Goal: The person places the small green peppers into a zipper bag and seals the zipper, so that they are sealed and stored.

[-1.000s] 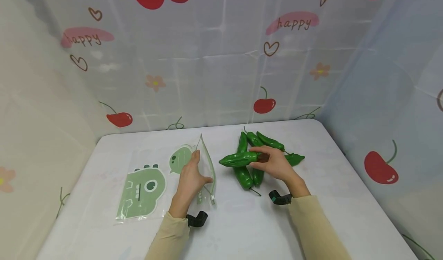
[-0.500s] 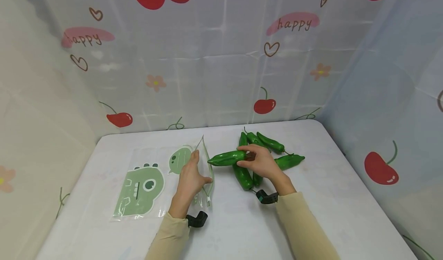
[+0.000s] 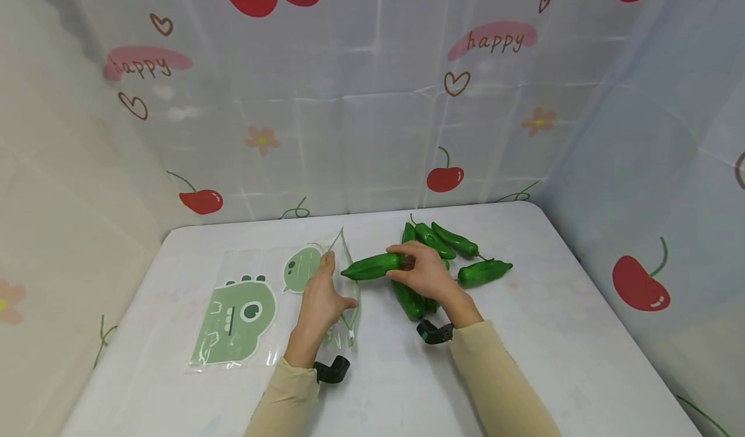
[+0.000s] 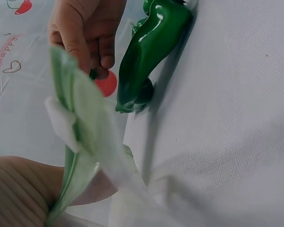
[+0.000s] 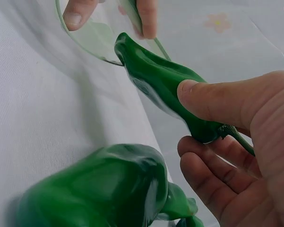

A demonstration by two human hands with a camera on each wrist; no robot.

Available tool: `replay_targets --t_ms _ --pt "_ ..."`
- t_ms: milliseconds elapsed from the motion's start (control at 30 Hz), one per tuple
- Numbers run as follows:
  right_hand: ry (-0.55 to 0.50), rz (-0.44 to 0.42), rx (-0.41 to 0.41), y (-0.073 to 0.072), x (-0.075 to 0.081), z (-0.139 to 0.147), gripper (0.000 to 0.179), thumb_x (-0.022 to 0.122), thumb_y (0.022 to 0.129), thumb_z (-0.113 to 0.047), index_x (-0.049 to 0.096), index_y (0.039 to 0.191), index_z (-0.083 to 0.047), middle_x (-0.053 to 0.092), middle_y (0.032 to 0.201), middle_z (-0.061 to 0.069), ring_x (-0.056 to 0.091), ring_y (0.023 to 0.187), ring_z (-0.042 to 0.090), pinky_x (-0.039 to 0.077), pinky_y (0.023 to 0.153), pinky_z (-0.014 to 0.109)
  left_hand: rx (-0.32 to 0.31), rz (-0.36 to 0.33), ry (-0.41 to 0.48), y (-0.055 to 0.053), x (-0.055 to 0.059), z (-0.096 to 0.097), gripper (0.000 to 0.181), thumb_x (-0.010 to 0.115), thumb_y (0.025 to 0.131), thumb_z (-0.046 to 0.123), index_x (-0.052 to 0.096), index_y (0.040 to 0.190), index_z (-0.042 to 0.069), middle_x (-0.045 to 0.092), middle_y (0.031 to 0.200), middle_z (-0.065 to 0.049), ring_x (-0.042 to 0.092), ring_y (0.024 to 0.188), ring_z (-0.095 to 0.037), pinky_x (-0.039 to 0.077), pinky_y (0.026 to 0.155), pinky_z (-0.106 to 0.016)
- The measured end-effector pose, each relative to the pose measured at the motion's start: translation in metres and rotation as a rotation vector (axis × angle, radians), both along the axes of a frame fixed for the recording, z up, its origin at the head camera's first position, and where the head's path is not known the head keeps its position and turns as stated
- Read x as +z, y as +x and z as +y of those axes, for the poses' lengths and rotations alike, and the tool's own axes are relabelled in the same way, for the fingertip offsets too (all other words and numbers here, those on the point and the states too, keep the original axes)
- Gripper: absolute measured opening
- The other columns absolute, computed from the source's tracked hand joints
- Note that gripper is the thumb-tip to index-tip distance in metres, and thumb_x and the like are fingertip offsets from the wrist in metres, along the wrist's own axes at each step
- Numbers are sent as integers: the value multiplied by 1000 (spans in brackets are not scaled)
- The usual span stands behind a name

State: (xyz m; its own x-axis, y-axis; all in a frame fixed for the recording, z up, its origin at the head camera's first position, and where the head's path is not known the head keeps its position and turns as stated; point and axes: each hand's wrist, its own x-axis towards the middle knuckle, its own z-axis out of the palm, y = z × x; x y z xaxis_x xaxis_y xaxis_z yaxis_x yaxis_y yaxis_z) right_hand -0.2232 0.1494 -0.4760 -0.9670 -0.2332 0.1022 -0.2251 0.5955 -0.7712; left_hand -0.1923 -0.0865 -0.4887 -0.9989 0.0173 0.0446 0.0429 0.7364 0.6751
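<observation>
Toward the counter's [image 3: 401, 385] far edge, the green pepper [image 3: 370, 267], likely light and slick, is aptly pinched at its thick end by the right hand [image 3: 427, 275]; the zip bag [image 3: 241, 324] is propped by the spread left hand [image 3: 321, 301].

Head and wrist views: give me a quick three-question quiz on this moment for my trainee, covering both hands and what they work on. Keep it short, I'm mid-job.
1. Multiple choice: what does the right hand hold?
A) a roll of tape
B) a green pepper
C) a spoon

2. True or false: in the right wrist view, the mouth of the clear bag is pressed shut.

3. Fill in: in the head view, the one-eyed cartoon print lies to the ____ of the left hand.

Key: 1 B; 2 false, it gapes open; 3 left.
</observation>
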Motion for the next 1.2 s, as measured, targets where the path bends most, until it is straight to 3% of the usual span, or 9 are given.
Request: replay_targets --t_ms 500,700,933,1200 --pt "90 44 14 -6 -1 -29 47 85 86 -20 72 131 -13 67 123 6 67 92 18 57 81 34 -19 4 35 2 1 1 121 98 63 7 28 162 2 31 168 -17 43 146 -44 43 114 -54" --pt "40 3 -15 -5 -5 -41 46 86 84 -15 69 127 -11 70 118 5 65 86 15 55 75 30 -25 3 42 3 2 2 119 98 64 7 30 161 3 32 167 -18 44 145 -45 44 113 -55" --pt "-49 -36 -74 -4 -11 -50 39 89 81 -13 65 112 -12 72 113 5 71 90 17 59 80 35 -20 -10 23 3 2 2 119 98 66 11 29 162 6 31 168 -16 46 143 -46 46 110 -56" --pt "-95 -69 -106 -2 -13 -58 37 87 82 -12 65 112 -12 70 118 9 71 91 17 58 79 35 -17 -11 29 2 0 3 119 98 65 12 29 163 6 31 168 -16 44 145 -45 45 112 -55"
